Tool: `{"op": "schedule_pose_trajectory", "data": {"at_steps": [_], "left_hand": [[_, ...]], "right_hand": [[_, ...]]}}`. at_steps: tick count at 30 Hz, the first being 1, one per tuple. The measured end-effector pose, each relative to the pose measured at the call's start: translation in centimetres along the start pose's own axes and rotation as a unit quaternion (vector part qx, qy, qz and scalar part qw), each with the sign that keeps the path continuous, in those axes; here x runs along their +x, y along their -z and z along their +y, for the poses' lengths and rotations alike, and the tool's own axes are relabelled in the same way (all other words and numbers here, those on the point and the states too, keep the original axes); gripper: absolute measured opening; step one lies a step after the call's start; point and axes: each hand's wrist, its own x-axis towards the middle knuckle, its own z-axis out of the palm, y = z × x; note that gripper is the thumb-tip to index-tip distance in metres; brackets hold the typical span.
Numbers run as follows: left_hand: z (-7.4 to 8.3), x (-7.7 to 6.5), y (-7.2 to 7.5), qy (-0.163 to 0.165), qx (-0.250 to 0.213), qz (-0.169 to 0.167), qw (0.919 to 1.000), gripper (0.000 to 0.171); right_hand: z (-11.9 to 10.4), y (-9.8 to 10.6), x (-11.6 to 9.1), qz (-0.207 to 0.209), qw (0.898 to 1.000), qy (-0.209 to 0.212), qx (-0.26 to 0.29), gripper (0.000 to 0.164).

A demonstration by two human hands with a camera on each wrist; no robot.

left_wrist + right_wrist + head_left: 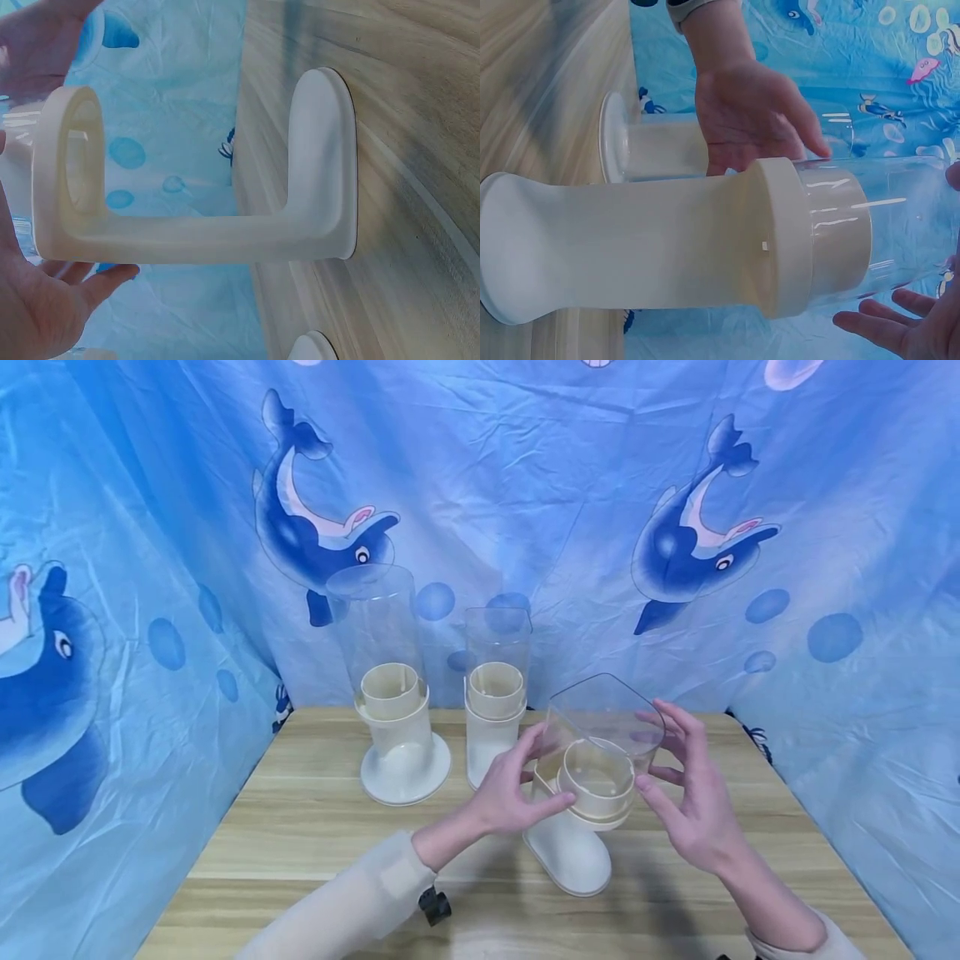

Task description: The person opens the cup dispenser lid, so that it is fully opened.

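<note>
Between my two hands is a clear, open-topped container (600, 714), slightly tilted and seated around the inner collar of a cream-white stand (581, 860). The stand rises from an oblong foot to a ring, side-on in the left wrist view with its upright (210, 240). My left hand (506, 797) holds the container's left side low down, thumb in front by the ring and fingers behind. My right hand (701, 810) grips the right side, fingers round the back and thumb near the collar. In the right wrist view the container (907, 217) extends past the collar.
Two similar white stands with clear containers stand further back: a round-footed one (405, 777) at left and a narrower one (491, 735) in the middle. All are on a wood-grain table (285, 860). A blue dolphin-print curtain (510, 527) surrounds the table.
</note>
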Motion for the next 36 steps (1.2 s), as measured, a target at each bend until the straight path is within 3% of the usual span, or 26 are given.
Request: {"op": "schedule_pose_trajectory", "data": {"at_steps": [4,10,16,25,36], "left_hand": [[-0.1,-0.1,0.1,-0.008,0.001,-0.007,0.9999,0.093],[0.1,-0.7,0.0,0.001,0.003,0.012,0.9999,0.090],[0.7,-1.0,-0.9,0.011,0.010,0.028,0.9995,0.082],[0.3,-1.0,-1.0,-0.002,0.014,0.024,0.9996,0.089],[1.2,-1.4,-1.8,0.004,0.035,0.049,0.9982,0.087]], "right_hand": [[-0.1,0.0,0.1,-0.014,1.000,0.009,-0.003,0.090],[0.1,-0.4,0.4,-0.028,0.999,0.031,0.012,0.089],[0.8,0.2,0.4,-0.041,0.999,0.023,0.019,0.091],[0.2,0.9,-0.1,-0.028,0.999,0.005,0.018,0.089],[0.1,0.5,0.2,-0.043,0.999,0.030,0.008,0.092]]}}
